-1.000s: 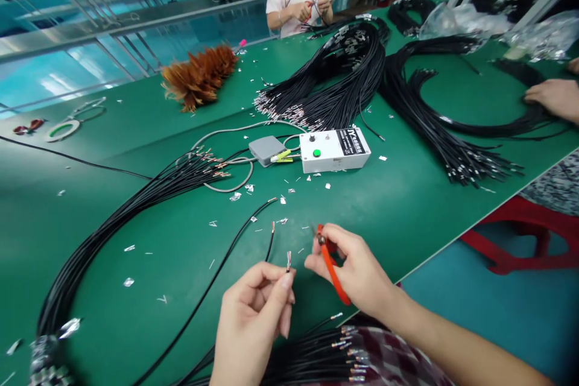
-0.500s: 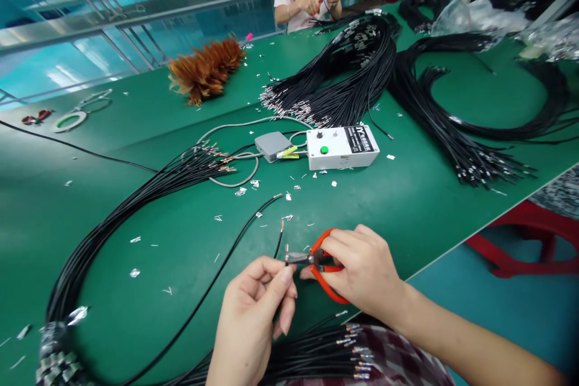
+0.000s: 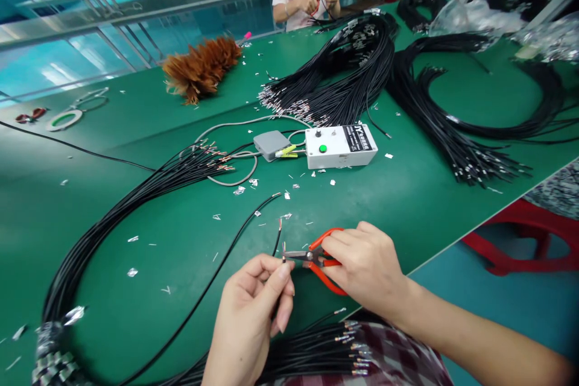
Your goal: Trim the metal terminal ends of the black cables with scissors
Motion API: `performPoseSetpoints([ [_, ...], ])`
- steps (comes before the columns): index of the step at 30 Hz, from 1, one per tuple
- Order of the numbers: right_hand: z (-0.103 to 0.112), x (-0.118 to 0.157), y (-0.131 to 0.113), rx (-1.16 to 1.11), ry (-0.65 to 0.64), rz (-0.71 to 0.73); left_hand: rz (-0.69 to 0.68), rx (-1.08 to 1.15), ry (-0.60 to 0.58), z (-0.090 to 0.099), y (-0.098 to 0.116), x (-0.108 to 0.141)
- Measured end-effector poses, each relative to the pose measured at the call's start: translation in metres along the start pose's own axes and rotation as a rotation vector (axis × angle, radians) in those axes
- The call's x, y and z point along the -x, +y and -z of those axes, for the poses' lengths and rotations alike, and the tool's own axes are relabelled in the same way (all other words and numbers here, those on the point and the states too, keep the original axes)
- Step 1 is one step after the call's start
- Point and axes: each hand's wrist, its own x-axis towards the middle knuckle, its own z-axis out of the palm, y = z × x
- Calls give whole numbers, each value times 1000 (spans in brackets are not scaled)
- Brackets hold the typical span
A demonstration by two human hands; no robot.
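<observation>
by the near edge of the worktop (image 3: 389, 205), the left hand (image 3: 253, 310) pinches a black cable (image 3: 284, 258) just below its stripped end; the right hand (image 3: 368, 262) holds orange-handled snips (image 3: 310, 256), blades at that end. a white control box (image 3: 337, 158) sits farther in.

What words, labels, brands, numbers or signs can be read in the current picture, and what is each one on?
"JY": on the black label on top of the white box.
Characters following "JY" on that label: too blurred to read.
Smaller lines on the same label: too small to read.
No readable text on the red-handled snips or the gray pedal-like block.
</observation>
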Motion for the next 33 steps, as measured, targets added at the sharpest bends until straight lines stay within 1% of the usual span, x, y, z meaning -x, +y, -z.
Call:
performPoseSetpoints([
  [2, 0, -1, 1, -1, 4, 20, 27, 32, -9, 1, 0, -2],
  [4, 0, -1, 3, -86, -10, -13, 53, 62, -12, 2, 1, -3],
  [6, 0, 0, 4, -289, -74, -152, 46, 67, -8, 4, 1, -5],
  [9, 1, -1, 6, -681, -235, -450, -26, 10, -1, 4, 0, -5],
  [10, 1, -2, 6, -800, -263, -520, -53, -22, 5, 3, -2, -5],
  [12, 1, -4, 3, -1023, -248, -601, -112, -90, 31, 0, -4, -4],
  [14, 2, -6, -3, -1221, -177, -646, -166, -172, 62, -3, -7, -4],
  [16, 2, -8, -11, -1366, -120, -675, -227, -267, 83, -6, -8, -3],
  [19, 2, -10, -21, -1468, -70, -716, -345, -428, 90, -8, -10, -3],
  [23, -1, -14, -26, -1565, -18, -802, -613, -686, 118, -7, -15, -3],
  [25, -4, -14, -26, -1632, -2, -838, -699, -757, 123, -6, -17, -3],
  [27, -7, -13, -25, -1673, -2, -854, -701, -767, 110, -6, -19, -4],
  [29, -9, -11, -23, -1675, -11, -856, -662, -754, 92, -5, -20, -5],
  [31, -9, -9, -21, -1639, -11, -851, -642, -750, 84, -6, -20, -6],
  [33, -8, -8, -18, -1574, 4, -830, -655, -759, 95, -7, -19, -5],
])
